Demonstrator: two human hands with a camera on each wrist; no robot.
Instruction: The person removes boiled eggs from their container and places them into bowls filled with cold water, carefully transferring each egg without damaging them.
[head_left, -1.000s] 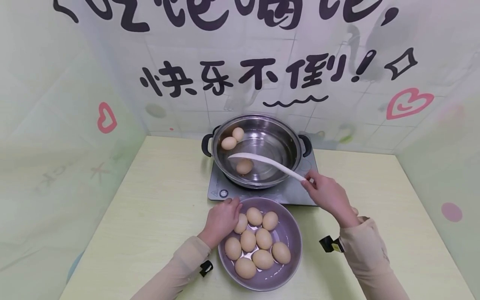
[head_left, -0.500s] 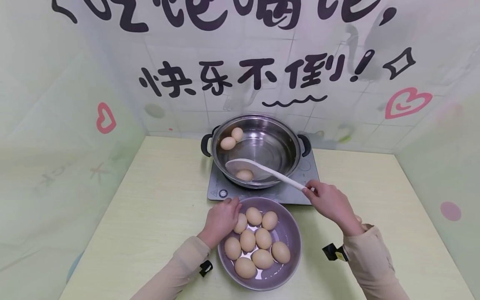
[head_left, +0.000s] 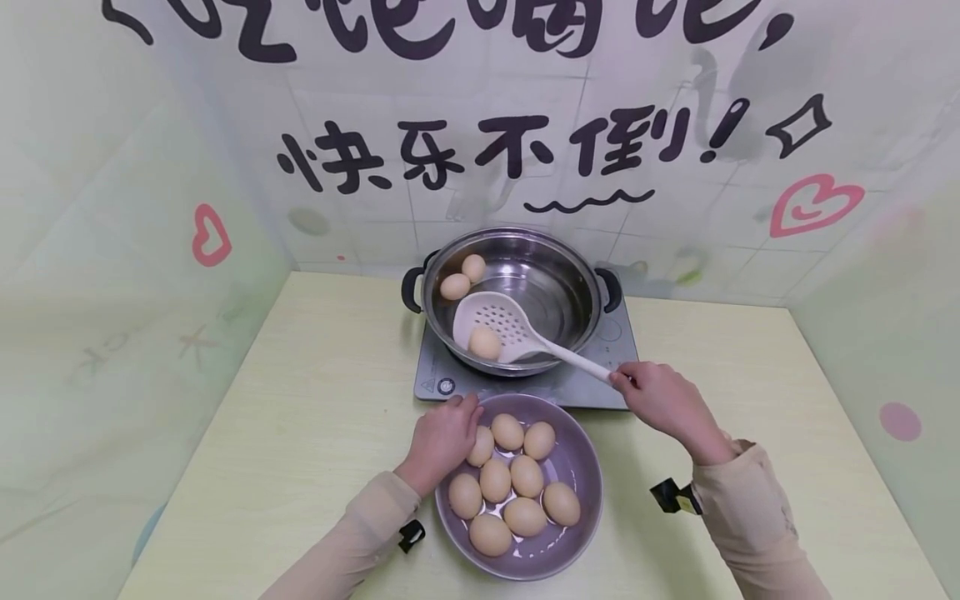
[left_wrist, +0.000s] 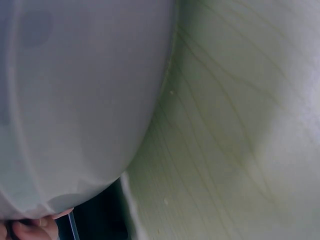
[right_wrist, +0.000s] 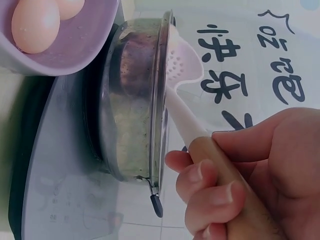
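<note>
My right hand (head_left: 667, 406) grips the wooden handle of a white slotted spoon (head_left: 491, 312). An egg (head_left: 484, 342) lies in the spoon's perforated head, near the front wall of a steel pot (head_left: 558, 287). In the right wrist view, fingers and thumb wrap the spoon's handle (right_wrist: 212, 162). Two other eggs (head_left: 455, 287) sit in the pot at its left side. My left hand (head_left: 442, 439) holds the upper-left rim of a purple bowl (head_left: 581, 492) containing several eggs (head_left: 527, 477). The left wrist view shows mostly the bowl's outer wall (left_wrist: 90, 95), with fingertips at the lower left.
The pot stands on a flat induction cooker (head_left: 581, 387), its black handles (head_left: 611, 290) sticking out left and right. The bowl is directly in front of the cooker on a pale wooden table (head_left: 300, 400). Printed sheets (head_left: 360, 83) enclose the back and sides.
The slotted spoon dipped toward the pot's front, then turned its head upward, with an egg now lying in it. My right hand shifted slightly right and down. My left hand stayed on the bowl.
</note>
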